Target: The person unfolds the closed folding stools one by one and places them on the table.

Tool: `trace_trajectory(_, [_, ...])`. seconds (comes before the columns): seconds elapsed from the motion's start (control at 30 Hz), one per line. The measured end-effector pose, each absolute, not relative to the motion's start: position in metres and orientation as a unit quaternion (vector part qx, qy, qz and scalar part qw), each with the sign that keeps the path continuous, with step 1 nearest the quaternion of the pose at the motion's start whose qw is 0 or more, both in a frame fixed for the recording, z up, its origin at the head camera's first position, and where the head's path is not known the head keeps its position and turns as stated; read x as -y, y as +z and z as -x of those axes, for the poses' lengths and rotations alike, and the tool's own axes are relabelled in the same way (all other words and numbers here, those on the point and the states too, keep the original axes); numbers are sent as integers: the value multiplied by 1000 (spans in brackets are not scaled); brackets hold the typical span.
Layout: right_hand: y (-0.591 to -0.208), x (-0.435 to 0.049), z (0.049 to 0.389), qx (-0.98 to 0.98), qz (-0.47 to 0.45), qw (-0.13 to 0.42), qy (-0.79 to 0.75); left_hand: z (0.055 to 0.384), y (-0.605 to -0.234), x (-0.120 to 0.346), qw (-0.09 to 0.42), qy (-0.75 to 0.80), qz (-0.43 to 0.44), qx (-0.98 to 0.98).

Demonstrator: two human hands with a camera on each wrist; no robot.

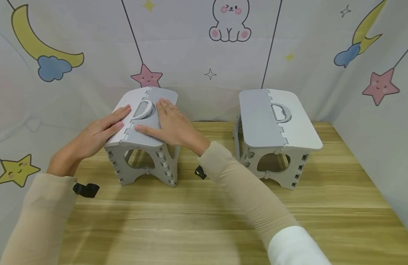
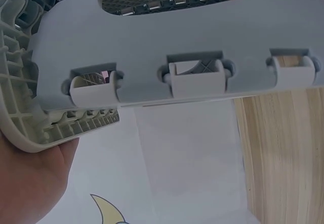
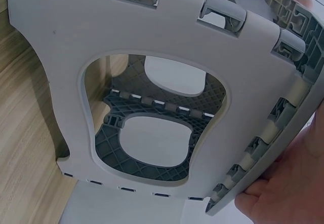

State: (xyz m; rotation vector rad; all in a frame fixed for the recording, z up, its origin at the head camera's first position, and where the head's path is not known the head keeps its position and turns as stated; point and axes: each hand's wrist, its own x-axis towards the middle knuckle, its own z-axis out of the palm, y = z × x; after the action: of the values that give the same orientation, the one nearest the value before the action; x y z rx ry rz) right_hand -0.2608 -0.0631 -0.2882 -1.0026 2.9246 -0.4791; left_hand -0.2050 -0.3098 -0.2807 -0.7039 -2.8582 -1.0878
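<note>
A grey-and-white folding step stool (image 1: 141,140) stands unfolded at the left of the table. My left hand (image 1: 94,138) rests on the white half of its top, by the left edge. Flat on the grey half lies my right hand (image 1: 172,125), its fingers straight and thumb spread toward the middle seam. Between the hands is the stool's carrying handle (image 1: 150,109). In the left wrist view, the hinged side panel (image 2: 152,39) shows with the hand (image 2: 35,181) at the top's edge. The right wrist view has the opposite leg panel (image 3: 58,46), with the hand (image 3: 286,176) against the top.
A second grey-and-white folding stool (image 1: 260,114) stands unfolded at the right. Both are on a wood-grain table (image 1: 164,224). Behind them hangs a white curtain (image 1: 187,51) printed with stars and moons. Black brackets (image 1: 87,190) stick out at the wrists.
</note>
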Motion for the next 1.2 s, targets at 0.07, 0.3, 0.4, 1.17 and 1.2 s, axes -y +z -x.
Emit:
trace_trajectory(0.07, [-288,63,260,-935,321,6,-150,205,-280,309,2,-343,225,912])
trace_trajectory(0.3, [-286,63,259,-938,319,1,-134,205,-280,309,6,-326,224,918])
trace_trajectory(0.4, [-286,63,259,-939,319,3,-128,204,-280,309,6,-322,223,920])
trace_trajectory(1.17, [-280,58,263,-941,313,21,-125,211,-279,302,29,-299,227,926])
trace_trajectory(1.2, [-280,59,263,-940,313,25,-132,211,-280,303,33,-301,228,925])
